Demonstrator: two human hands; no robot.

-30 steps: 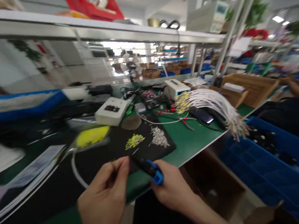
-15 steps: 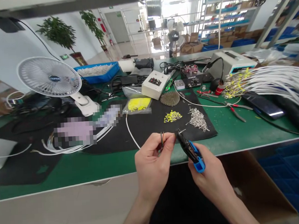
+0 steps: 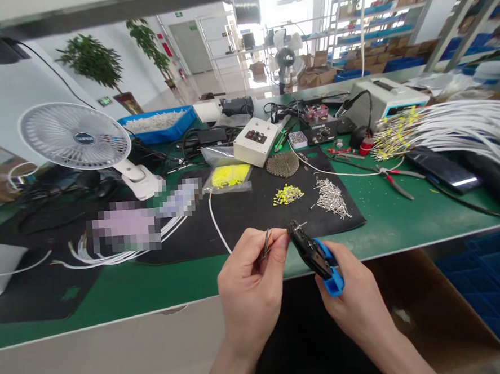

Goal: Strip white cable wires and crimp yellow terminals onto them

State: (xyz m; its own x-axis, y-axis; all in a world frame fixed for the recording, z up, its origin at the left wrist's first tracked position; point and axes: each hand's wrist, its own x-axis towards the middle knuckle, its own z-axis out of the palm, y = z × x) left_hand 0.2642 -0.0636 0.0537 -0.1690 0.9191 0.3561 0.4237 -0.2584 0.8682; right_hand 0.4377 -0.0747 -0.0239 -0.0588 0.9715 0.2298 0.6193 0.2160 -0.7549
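Observation:
My left hand (image 3: 250,288) pinches the end of a white cable (image 3: 216,223) between thumb and fingers, with thin coloured wires (image 3: 267,243) sticking up from the pinch. My right hand (image 3: 353,293) grips a blue-handled crimping plier (image 3: 312,254), its dark jaws pointing at the wire ends and almost touching them. Both hands hover over the front edge of the green bench (image 3: 388,223). Just beyond lie a small heap of yellow connectors (image 3: 288,194) and a heap of metal terminals (image 3: 331,196) on a black mat (image 3: 255,209).
A white desk fan (image 3: 77,138) stands at the left, a blue tray (image 3: 157,124) behind it. A white control box (image 3: 257,141), a soldering station (image 3: 386,102), red-handled pliers (image 3: 396,178) and a bundle of white cables (image 3: 462,131) fill the back and right.
The view swung from the right part of the bench to the centre. My hands stay together; the plier jaws have moved a little closer to the wire ends held in my left hand.

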